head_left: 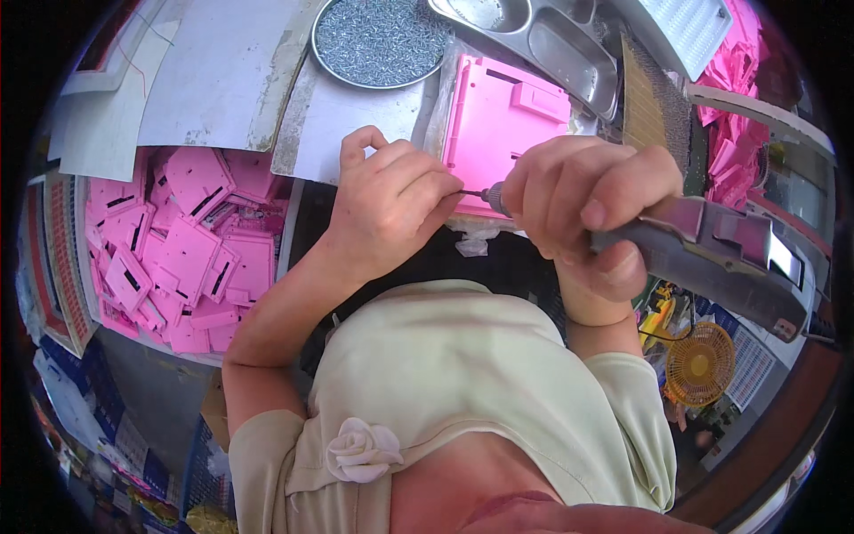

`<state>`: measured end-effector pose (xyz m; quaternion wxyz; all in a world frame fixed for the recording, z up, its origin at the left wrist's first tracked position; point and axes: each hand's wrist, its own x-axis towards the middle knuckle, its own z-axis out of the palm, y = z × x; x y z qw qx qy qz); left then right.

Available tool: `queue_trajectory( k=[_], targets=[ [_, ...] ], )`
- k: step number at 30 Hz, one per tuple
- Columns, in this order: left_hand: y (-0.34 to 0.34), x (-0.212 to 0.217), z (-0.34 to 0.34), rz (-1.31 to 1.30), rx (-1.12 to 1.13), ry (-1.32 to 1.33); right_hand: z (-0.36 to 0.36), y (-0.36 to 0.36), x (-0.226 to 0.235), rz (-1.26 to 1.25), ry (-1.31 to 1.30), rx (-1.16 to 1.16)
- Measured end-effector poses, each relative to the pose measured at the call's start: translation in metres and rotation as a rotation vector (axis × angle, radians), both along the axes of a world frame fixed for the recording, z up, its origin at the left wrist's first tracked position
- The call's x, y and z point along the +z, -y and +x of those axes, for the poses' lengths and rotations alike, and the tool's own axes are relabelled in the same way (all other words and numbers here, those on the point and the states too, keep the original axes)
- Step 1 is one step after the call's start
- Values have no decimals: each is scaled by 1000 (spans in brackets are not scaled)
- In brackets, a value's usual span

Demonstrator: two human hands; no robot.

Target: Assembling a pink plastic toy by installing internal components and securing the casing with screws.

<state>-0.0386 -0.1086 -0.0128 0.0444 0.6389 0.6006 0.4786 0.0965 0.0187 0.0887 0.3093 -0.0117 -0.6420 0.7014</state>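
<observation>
From the head camera we look down on our two hands meeting over the worktop (356,116). Our right hand (587,209) is clenched around a grey electric screwdriver (712,254), whose body runs out to the right past the hand while its chuck and thin bit (476,191) stick out to the left of the knuckles. Our left hand (387,205) is curled just to the left of the right one, its fingertips pinched together right at the tip of the bit; whatever small part they pinch is too tiny for us to make out. Just beyond both hands, touching the spot where the bit ends, lies a pink plastic panel (503,120), flat on a clear bag.

Farther out beyond the left hand sits a round metal dish of screws (381,40), and beyond the right hand a steel tray with compartments (543,40). Well to the left of the left hand, lower than the worktop, a bin (84,267) is heaped with small pink plastic pieces (191,254). More pink parts (738,107) are piled far to the right of the right hand. Below that hand, near the floor, stands a small yellow fan (700,363).
</observation>
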Motion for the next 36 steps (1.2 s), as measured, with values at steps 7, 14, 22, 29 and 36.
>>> queue_trajectory(
  k=[7, 14, 22, 29, 36],
  targets=[
    [7, -2, 0, -55, -26, -42, 1, 10, 2, -40, 21, -65],
    [7, 24, -13, -300, -223, -106, 11, 18, -23, 4, 58, -68],
    [12, 17, -8, -351, -151, -137, -2, 22, -42, 318, -28, 34],
    [3, 21, -1, -345, -104, -187, 29, -32, -24, 136, 59, 2],
    [-34, 38, 5, -325, -157, -214, 122, -82, 4, 49, -110, -270]
  ],
)
